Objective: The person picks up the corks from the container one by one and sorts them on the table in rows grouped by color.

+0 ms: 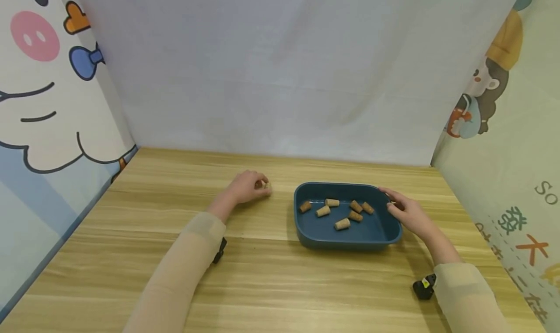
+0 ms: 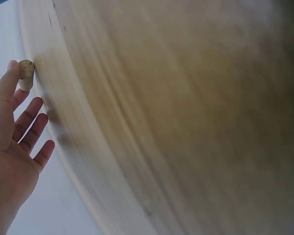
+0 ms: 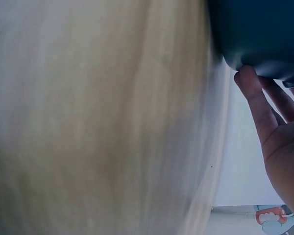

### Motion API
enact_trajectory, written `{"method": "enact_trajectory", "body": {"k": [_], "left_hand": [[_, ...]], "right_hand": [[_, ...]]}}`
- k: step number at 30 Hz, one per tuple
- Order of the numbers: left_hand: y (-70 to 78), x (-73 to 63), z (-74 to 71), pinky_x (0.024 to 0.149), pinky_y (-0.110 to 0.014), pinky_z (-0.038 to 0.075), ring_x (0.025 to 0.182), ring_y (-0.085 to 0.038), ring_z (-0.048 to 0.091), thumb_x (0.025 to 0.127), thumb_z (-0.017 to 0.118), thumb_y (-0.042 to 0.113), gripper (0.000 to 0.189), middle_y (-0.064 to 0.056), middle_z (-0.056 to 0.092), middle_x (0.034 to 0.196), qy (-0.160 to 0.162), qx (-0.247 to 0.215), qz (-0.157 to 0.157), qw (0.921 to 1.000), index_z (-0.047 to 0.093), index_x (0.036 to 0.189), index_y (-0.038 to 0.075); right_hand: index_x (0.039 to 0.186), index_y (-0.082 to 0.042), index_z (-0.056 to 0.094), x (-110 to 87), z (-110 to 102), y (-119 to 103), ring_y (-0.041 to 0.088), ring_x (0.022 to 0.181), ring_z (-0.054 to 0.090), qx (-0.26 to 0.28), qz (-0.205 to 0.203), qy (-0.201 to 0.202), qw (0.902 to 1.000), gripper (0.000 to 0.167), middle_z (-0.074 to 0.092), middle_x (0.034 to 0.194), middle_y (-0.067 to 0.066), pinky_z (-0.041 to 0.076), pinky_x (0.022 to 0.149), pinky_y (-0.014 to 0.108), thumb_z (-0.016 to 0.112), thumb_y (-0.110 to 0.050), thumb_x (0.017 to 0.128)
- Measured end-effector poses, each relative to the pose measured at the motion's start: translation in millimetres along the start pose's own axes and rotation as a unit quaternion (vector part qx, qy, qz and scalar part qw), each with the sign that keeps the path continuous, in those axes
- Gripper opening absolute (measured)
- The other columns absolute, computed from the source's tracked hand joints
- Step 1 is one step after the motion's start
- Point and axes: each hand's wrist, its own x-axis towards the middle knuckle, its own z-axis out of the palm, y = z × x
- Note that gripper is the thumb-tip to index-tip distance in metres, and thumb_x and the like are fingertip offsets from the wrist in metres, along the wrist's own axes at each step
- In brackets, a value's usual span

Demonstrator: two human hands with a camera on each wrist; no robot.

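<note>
My left hand (image 1: 250, 187) is low over the table, left of a blue box. It pinches a pale cork (image 2: 26, 74) between thumb and forefinger; the other fingers are spread loosely in the left wrist view. In the head view the fingers mostly hide that cork. My right hand (image 1: 411, 215) touches the right end of the blue box (image 1: 350, 245), its fingers fairly straight. The thumb meets the box's outer wall in the right wrist view. Several corks (image 1: 342, 224), some pale and some brown, lie scattered on the floor of the box.
The wood-grain table (image 1: 271, 284) ends at a white cloth backdrop (image 1: 280, 80). Printed panels with cartoon figures stand at the left (image 1: 57, 104) and right (image 1: 503, 153) sides. A black device (image 1: 423, 288) sits at the right wrist.
</note>
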Motion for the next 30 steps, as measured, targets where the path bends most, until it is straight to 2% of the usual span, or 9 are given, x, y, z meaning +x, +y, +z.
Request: {"method": "enact_trajectory", "body": {"k": [5,14,20,25,30], "left_hand": [[0.0,-0.3,0.7,0.089,-0.042,0.045,0.096,-0.023,0.057,0.089,0.062,0.046,0.048,-0.007,0.063,0.102,-0.004,0.007,-0.004,1.0,0.062,0.121,0.011],[0.6,-1.0,0.4,0.093,-0.045,0.043,0.101,-0.025,0.056,0.087,0.065,0.045,0.05,-0.008,0.063,0.107,-0.011,0.021,-0.002,0.9997,0.06,0.124,0.011],[0.3,-2.0,-0.5,0.096,-0.046,0.041,0.105,-0.026,0.056,0.086,0.067,0.042,0.052,-0.009,0.062,0.11,-0.019,0.012,-0.003,0.9997,0.058,0.127,0.011],[0.8,-3.7,-4.2,0.102,-0.05,0.036,0.114,-0.028,0.053,0.087,0.067,0.039,0.053,-0.011,0.061,0.12,-0.026,0.005,-0.008,0.9996,0.054,0.131,0.012],[8.9,-6.9,-13.3,0.104,-0.055,0.032,0.12,-0.032,0.048,0.085,0.069,0.04,0.058,-0.012,0.058,0.125,-0.018,-0.016,-0.009,0.9997,0.052,0.133,0.012]], "right_hand": [[0.146,-0.007,0.035,-0.6,-1.1,-3.1,0.047,0.12,0.047,0.004,-0.009,-0.001,1.0,0.047,0.037,0.142,0.03,0.049,0.084,0.053,0.044,-0.015,0.1],[0.146,-0.008,0.035,0.9,-0.3,1.5,0.043,0.115,0.053,-0.003,-0.003,-0.001,1.0,0.048,0.04,0.141,0.03,0.05,0.077,0.042,0.045,-0.018,0.1],[0.146,-0.008,0.034,0.0,0.5,3.4,0.045,0.118,0.05,0.008,0.002,-0.006,0.9999,0.048,0.037,0.142,0.03,0.049,0.082,0.05,0.044,-0.018,0.101],[0.147,-0.01,0.034,-1.2,0.1,2.8,0.045,0.118,0.05,0.006,0.004,-0.007,0.9999,0.048,0.037,0.143,0.03,0.049,0.083,0.052,0.044,-0.019,0.101],[0.147,-0.011,0.034,-0.5,0.0,2.2,0.046,0.12,0.048,0.007,0.001,-0.004,1.0,0.048,0.036,0.143,0.03,0.048,0.085,0.055,0.044,-0.019,0.101]]}}
